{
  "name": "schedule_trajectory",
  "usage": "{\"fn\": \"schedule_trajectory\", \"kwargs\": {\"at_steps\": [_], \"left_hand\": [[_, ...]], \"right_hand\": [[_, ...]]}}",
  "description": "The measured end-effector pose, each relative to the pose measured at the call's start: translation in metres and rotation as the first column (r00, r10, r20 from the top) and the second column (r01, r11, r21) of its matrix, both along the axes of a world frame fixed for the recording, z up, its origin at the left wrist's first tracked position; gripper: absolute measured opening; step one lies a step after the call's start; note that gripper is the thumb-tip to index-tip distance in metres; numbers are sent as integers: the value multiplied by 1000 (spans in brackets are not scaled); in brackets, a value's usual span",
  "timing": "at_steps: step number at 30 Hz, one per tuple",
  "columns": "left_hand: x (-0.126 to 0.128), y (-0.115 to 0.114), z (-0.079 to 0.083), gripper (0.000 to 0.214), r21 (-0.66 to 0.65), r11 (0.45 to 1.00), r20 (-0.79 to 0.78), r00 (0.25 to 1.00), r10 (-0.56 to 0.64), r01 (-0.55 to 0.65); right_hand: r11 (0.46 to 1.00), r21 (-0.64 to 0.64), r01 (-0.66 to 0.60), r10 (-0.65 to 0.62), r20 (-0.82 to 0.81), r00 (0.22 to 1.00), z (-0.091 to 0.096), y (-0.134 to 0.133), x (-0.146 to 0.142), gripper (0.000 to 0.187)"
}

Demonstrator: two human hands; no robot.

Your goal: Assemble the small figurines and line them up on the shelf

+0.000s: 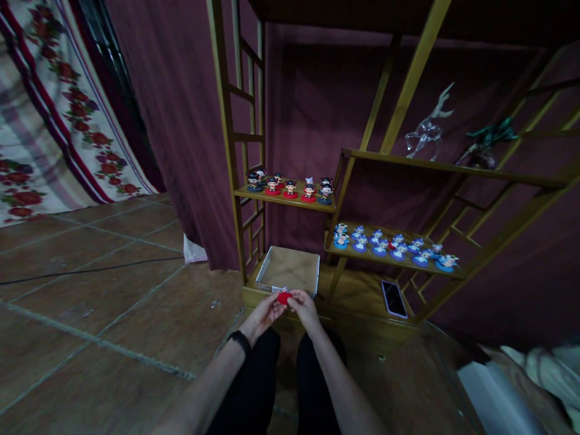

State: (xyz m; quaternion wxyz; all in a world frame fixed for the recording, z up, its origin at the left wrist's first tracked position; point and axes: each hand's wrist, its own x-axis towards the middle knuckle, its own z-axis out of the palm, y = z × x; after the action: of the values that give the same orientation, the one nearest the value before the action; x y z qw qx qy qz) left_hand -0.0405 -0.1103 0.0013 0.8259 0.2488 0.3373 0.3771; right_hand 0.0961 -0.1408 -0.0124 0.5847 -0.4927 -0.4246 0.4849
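My left hand [266,312] and my right hand [304,305] meet in front of me, fingers pinched together on a small figurine with a red base [284,296]. Both hands hold it just in front of an empty white-rimmed cardboard tray [289,270] on the bottom board of a wooden shelf unit. A black band sits on my left wrist. On a shelf above the tray stand several red- and dark-based figurines [290,188]. Several blue-based figurines [393,244] line a lower shelf to the right.
A phone [394,298] lies screen up on the bottom board right of the tray. A glass deer [428,129] and a dark green ornament [488,141] stand on the upper right shelf. Maroon curtain behind, tiled floor left, a floral cloth far left.
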Motion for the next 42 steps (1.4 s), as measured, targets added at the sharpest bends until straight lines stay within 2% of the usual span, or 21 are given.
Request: {"fn": "schedule_trajectory", "kwargs": {"at_steps": [10,17,21,28,35,42], "left_hand": [[8,6,-10,34,1,1000,-80,997,-11,11],[7,4,-10,22,76,996,-45,998,40,-37],[6,3,-9,15,132,988,-25,996,89,-85],[7,4,-9,18,206,974,-66,992,104,-89],[9,-1,-5,23,233,966,-97,986,138,-112],[12,-4,-2,26,329,942,-156,979,128,-70]], "right_hand": [[1000,15,15,-15,5,1000,-2,4,-1,29],[999,36,-23,23,10,1000,-2,5,2,24],[999,31,-24,26,-59,998,-4,6,3,22],[999,-45,12,-19,-153,988,-1,2,3,22],[994,-112,-3,-16,-170,985,4,-1,3,30],[983,-181,9,-39,-166,985,-2,5,3,32]]}}
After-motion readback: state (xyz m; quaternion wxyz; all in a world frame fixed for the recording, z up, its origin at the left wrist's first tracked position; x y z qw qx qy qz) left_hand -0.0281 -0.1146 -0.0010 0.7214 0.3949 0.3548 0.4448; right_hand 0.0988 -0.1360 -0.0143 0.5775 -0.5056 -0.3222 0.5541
